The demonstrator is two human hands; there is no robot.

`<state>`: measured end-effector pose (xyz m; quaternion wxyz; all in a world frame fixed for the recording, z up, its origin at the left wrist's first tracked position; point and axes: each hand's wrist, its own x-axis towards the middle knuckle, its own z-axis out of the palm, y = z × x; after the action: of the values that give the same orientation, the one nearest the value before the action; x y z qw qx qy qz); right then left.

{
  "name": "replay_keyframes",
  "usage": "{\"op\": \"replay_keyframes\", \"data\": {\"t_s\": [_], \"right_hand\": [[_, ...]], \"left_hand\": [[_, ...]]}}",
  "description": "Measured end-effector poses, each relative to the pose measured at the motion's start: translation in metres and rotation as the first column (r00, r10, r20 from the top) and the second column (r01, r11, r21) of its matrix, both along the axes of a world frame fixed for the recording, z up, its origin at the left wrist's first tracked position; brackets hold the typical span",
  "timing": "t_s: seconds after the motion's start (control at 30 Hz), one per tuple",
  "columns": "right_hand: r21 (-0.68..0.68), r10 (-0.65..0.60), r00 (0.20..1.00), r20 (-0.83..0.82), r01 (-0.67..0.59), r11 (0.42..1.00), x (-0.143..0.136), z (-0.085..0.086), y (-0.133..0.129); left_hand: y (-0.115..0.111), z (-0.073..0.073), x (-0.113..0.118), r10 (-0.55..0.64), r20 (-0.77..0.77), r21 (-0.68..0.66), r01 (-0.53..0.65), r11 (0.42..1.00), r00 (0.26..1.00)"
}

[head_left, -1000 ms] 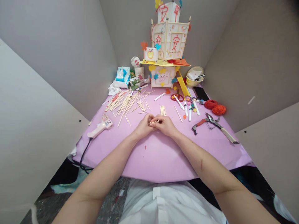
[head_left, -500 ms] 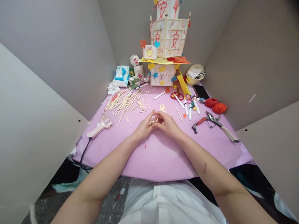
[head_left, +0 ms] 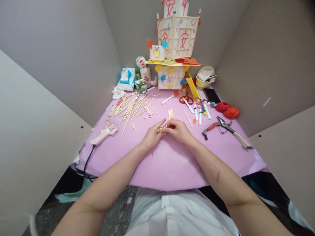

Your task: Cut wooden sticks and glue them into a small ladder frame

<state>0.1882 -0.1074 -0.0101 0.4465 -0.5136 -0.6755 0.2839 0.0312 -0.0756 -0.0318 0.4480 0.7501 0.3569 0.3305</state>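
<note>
Over the front middle of the table, my left hand (head_left: 153, 135) is closed around a bunch of short wooden sticks (head_left: 160, 130), whose cut ends face me. Its thumb is raised off the bunch. Beside it, my right hand (head_left: 178, 130) has thumb and fingers closed at the right end of the same sticks. How long these sticks are is hidden by the fingers. Just beyond my hands, several short sticks (head_left: 171, 113) lie side by side on the pink table cover (head_left: 169, 170). One single stick (head_left: 188, 118) lies to their right.
Many loose sticks (head_left: 131, 108) spread at left, above a pink hot glue gun (head_left: 105, 132). Pruning shears (head_left: 228, 131), red yarn balls (head_left: 231, 112) and white markers (head_left: 200, 117) lie at right. A tall paper-and-stick lantern tower (head_left: 171, 78) stands behind.
My left thumb has lifted away from my right fingers, and the bunch of sticks shows more. My right fingers have shifted slightly along the sticks. The objects on the table keep their places.
</note>
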Motion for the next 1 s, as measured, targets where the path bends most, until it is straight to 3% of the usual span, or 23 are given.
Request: {"op": "replay_keyframes", "data": {"t_s": [0.23,0.47,0.77,0.9,1.0], "right_hand": [[0.076,0.013,0.999,0.037,-0.016,0.997,-0.002,-0.003,0.002],[0.094,-0.034,0.999,0.037,0.030,0.995,-0.003,-0.002,0.001],[0.141,0.007,0.997,0.075,-0.017,0.990,-0.004,-0.004,0.001],[0.147,0.026,0.998,0.060,-0.035,0.989,-0.001,-0.004,0.003],[0.097,-0.021,0.999,-0.044,0.025,0.995,0.004,-0.003,0.005]], "left_hand": [[0.003,0.000,-0.002,-0.082,0.030,0.021,0.081,0.996,0.996],[0.000,0.002,0.000,-0.031,0.041,0.009,0.031,0.999,0.999],[0.007,0.007,-0.002,-0.049,0.003,-0.114,0.049,0.992,0.999],[0.005,0.010,0.000,-0.063,0.076,-0.118,0.071,0.990,0.995],[0.007,0.012,-0.002,0.018,0.214,-0.284,0.045,0.958,0.977]]}}
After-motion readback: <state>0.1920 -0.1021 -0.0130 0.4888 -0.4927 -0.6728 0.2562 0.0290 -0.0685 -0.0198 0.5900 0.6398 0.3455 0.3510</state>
